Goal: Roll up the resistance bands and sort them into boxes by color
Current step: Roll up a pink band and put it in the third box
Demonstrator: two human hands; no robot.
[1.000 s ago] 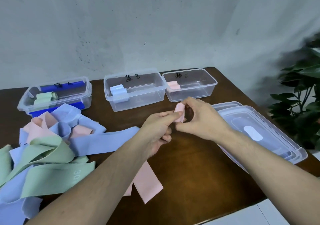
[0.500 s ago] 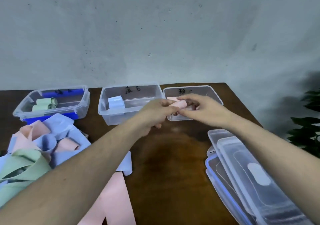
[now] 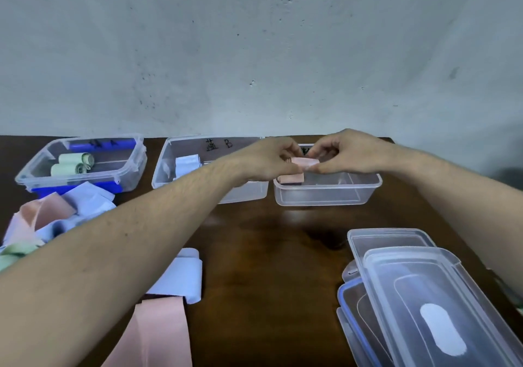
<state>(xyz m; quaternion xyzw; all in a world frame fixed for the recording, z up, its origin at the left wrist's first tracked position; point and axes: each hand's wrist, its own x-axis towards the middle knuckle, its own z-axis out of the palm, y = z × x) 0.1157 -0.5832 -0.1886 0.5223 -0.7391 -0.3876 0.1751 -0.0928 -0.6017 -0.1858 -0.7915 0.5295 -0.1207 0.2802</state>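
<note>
Holding a rolled pink band point(image 3: 305, 163) between them, the left hand point(image 3: 268, 159) and right hand point(image 3: 349, 151) meet at centre frame, just above the left end of the right box point(image 3: 328, 194). Each grip pinches one end of the roll with curled fingertips. Under the roll, another pink roll point(image 3: 291, 178) lies inside that box against its left wall. The middle box point(image 3: 209, 168), partly behind the left forearm, holds a pale blue roll point(image 3: 187, 163). The left box point(image 3: 82, 163), at the upper left of the surface point(image 3: 268, 267), holds two green rolls point(image 3: 74, 164). Loose bands point(image 3: 53, 219) in pink, blue and green lie heaped at the left edge, and a flat pink band point(image 3: 158, 335) with a blue band point(image 3: 181, 279) lies at bottom centre. Stacked clear lids point(image 3: 418, 296) fill the lower right.
</note>
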